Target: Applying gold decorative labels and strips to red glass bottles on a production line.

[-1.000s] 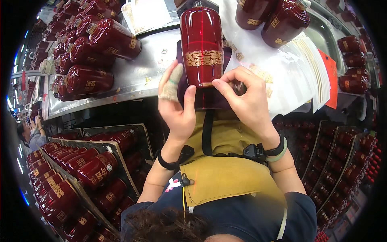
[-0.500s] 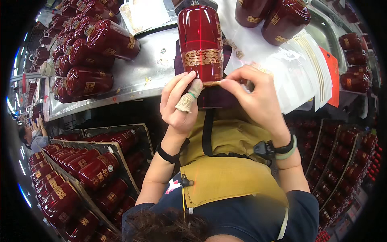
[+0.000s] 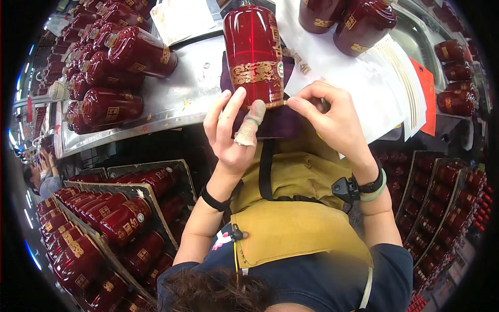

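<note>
A dark red glass bottle [image 3: 252, 49] with a gold ornamental band lies on a dark purple cloth [image 3: 271, 122], its neck pointing away from me. Thin bright red lines cross its side. Along its near end runs a narrow gold strip [image 3: 275, 103]. My left hand [image 3: 231, 127] is at the bottle's lower left, fingers stretched and apart. Its thumb, in a cloth finger cover [image 3: 249, 124], presses at the strip's left part. My right hand [image 3: 328, 112] pinches the strip's right end between thumb and forefinger, beside the bottle's base.
Several red bottles [image 3: 112, 104] stand on the metal table [image 3: 179, 93] at left. Two more bottles [image 3: 364, 26] stand at the back right, by white sheets [image 3: 358, 109] and an orange-red sheet [image 3: 425, 93]. Crates of bottles [image 3: 125, 218] flank me. Another person [image 3: 44, 177] is at far left.
The bottle has turned slightly, showing more gold lettering and a round green-white mark on its right. My left fingers have spread and lifted a little; the right hand keeps its pinch.
</note>
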{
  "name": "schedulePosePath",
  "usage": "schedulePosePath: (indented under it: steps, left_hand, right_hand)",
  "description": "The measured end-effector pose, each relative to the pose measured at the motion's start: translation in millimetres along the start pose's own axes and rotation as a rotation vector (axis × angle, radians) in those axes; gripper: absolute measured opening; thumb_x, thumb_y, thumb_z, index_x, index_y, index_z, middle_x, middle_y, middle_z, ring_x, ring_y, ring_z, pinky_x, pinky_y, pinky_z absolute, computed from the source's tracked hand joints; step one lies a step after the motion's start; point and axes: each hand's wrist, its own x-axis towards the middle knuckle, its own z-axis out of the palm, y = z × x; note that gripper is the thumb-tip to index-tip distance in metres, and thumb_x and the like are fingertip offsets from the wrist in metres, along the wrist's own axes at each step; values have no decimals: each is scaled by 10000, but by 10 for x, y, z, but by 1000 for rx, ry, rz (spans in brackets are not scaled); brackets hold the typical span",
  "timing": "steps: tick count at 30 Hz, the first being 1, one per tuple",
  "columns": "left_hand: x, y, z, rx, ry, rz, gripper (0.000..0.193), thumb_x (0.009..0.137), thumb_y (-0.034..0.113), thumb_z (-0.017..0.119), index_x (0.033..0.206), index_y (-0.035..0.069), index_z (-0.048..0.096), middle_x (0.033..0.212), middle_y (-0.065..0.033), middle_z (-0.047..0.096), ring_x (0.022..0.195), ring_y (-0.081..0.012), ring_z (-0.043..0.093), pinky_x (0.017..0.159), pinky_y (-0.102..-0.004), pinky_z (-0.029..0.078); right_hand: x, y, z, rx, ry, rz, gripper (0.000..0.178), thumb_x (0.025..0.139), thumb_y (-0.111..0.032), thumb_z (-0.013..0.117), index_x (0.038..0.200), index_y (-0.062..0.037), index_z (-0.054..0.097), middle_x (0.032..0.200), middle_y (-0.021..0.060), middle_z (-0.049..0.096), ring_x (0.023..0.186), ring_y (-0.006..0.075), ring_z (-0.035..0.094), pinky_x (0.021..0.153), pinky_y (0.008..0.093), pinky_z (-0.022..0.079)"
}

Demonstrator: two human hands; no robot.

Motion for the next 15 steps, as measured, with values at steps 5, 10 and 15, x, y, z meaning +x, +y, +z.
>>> schedulePosePath:
  steps: [5,10,15]
  left_hand:
    - [98,-20,4,-130,-74,-11,185,813,-73,799,965,30,773,1120,-109,749,1049,-295,692,882,-385,578]
    - [-118,-84,0,-256,36,-239,266,812,-123,790,1064,-56,742,1132,-148,741,1036,-289,706,886,-371,589]
    - [-54,-42,18,-143,29,-111,280,813,-140,776,1083,-84,728,1160,-168,731,1033,-299,711,888,-369,587]
  right_hand:
    - [-10,-26,12,-8,5,-24,228,879,-188,805,853,28,738,756,78,688,646,155,542,606,320,432]
    - [-13,-42,-6,-9,7,-20,216,883,-177,798,854,28,738,758,82,687,642,160,539,611,321,434]
    - [-11,11,-17,1,10,-29,209,884,-173,794,852,25,735,754,83,678,637,161,532,606,327,423]
